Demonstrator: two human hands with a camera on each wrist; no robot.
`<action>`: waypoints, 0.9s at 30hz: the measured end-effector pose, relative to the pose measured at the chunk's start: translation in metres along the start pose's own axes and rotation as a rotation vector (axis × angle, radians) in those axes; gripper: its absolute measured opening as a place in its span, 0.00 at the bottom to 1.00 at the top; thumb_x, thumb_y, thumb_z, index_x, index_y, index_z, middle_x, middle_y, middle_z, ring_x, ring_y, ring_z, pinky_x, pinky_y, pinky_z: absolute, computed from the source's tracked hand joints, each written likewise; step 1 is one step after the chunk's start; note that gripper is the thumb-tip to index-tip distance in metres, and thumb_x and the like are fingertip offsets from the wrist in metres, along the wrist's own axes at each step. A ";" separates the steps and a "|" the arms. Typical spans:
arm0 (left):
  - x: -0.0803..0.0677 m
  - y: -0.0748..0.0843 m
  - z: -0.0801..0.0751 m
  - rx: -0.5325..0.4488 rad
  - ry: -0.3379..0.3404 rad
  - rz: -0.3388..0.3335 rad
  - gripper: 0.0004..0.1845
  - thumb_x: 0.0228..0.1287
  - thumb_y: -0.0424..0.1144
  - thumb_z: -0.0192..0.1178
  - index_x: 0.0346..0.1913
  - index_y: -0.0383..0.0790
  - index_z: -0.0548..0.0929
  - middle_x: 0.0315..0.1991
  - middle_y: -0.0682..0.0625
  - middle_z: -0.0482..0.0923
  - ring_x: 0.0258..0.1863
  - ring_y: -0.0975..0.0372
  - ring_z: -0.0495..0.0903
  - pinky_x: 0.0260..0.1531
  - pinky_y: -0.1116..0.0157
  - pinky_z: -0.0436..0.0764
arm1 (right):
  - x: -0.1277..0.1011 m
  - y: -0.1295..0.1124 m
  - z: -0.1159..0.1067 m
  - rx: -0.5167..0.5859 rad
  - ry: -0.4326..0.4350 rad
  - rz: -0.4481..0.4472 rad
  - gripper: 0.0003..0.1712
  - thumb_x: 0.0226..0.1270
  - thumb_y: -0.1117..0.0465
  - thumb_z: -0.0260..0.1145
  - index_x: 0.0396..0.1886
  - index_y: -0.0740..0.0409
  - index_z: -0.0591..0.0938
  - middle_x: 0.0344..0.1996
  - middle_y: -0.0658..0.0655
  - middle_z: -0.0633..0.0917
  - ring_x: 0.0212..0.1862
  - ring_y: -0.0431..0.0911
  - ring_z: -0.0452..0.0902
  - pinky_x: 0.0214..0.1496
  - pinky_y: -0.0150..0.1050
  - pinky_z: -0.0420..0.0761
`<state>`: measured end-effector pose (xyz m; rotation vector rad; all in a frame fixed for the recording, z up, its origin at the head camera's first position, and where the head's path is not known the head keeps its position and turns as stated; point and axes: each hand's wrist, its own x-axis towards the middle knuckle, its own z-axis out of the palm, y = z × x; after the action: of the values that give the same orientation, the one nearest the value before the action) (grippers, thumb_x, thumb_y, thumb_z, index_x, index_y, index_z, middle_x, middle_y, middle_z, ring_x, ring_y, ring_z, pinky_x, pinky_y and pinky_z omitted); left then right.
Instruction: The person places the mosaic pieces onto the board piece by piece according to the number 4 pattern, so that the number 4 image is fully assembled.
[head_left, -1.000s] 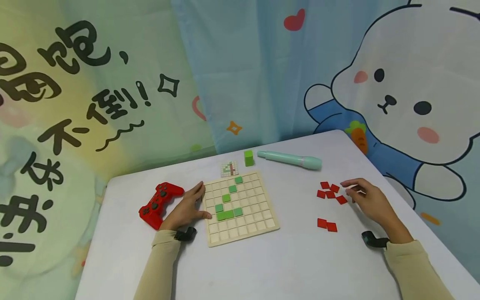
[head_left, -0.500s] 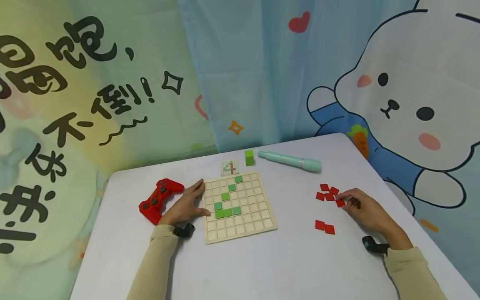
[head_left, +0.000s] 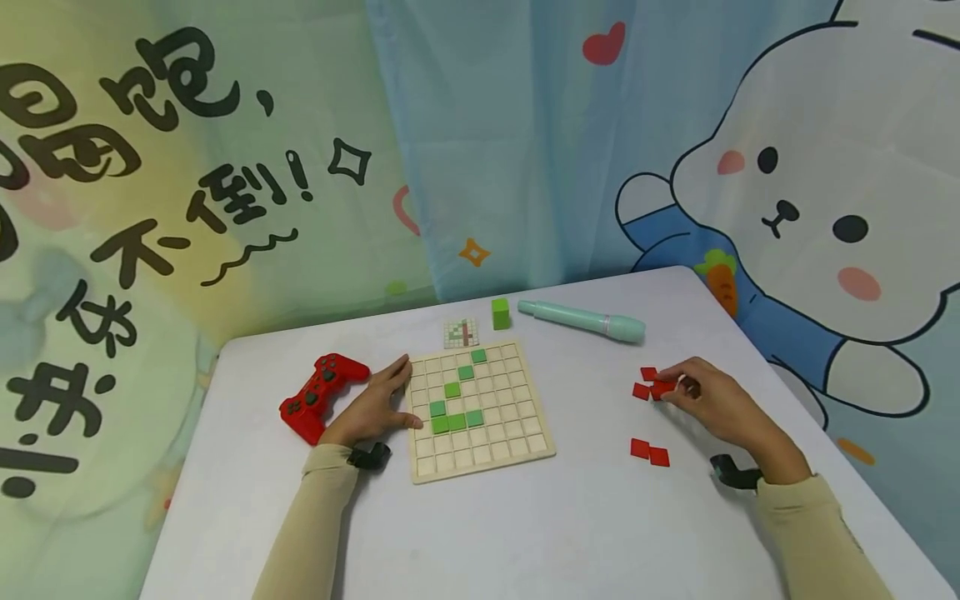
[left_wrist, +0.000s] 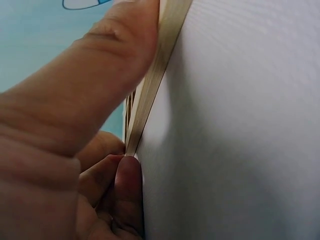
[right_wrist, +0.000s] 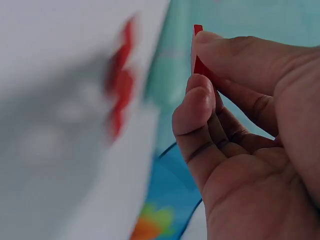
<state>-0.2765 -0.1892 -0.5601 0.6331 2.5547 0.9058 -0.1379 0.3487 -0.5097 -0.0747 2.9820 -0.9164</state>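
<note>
On the table lies a wooden grid board [head_left: 491,454] with several green square tiles [head_left: 457,422] set in its cells. My left hand [head_left: 375,410] rests at the board's left side, fingers near the far corner and thumb on the edge; in the left wrist view the thumb touches the wooden edge. My right hand [head_left: 708,400] pinches a red square tile [right_wrist: 200,66] between thumb and fingers, raised off the table in the right wrist view. Loose red tiles [head_left: 642,390] lie just left of it, partly hidden by the fingers. Two more red tiles [head_left: 649,452] lie nearer.
A red game controller [head_left: 322,396] lies left of the left hand. Behind the board are a small patterned grid card [head_left: 461,333], a green cube [head_left: 500,314] and a mint-green pen-like tube [head_left: 585,321]. A printed curtain [head_left: 487,150] hangs behind the table.
My right hand reached in to the red tile group, took hold of one tile and lifted it slightly. My left hand stays at the board's edge. The head view has shifted a little.
</note>
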 end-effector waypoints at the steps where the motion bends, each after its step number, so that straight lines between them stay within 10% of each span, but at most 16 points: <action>1: -0.001 -0.001 -0.001 -0.002 0.000 -0.003 0.63 0.55 0.50 0.82 0.86 0.41 0.53 0.90 0.46 0.42 0.88 0.40 0.45 0.82 0.41 0.61 | 0.006 -0.012 -0.001 0.005 -0.008 -0.027 0.20 0.71 0.64 0.74 0.61 0.60 0.84 0.47 0.59 0.81 0.46 0.49 0.75 0.41 0.25 0.79; 13: -0.003 -0.002 -0.001 -0.026 0.009 0.003 0.62 0.57 0.51 0.81 0.86 0.39 0.54 0.90 0.45 0.44 0.88 0.40 0.47 0.81 0.41 0.63 | 0.095 -0.121 0.062 -0.009 -0.197 -0.373 0.14 0.75 0.63 0.71 0.57 0.56 0.86 0.52 0.55 0.83 0.45 0.41 0.78 0.47 0.36 0.82; 27: 0.000 -0.002 -0.001 -0.022 0.002 0.003 0.62 0.56 0.50 0.82 0.86 0.40 0.53 0.90 0.47 0.43 0.88 0.43 0.46 0.83 0.43 0.61 | 0.152 -0.166 0.136 -0.030 -0.296 -0.379 0.09 0.78 0.63 0.68 0.53 0.58 0.85 0.52 0.57 0.82 0.44 0.43 0.78 0.49 0.41 0.82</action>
<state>-0.2778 -0.1908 -0.5605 0.6297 2.5422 0.9347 -0.2783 0.1278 -0.5296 -0.7282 2.7461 -0.7991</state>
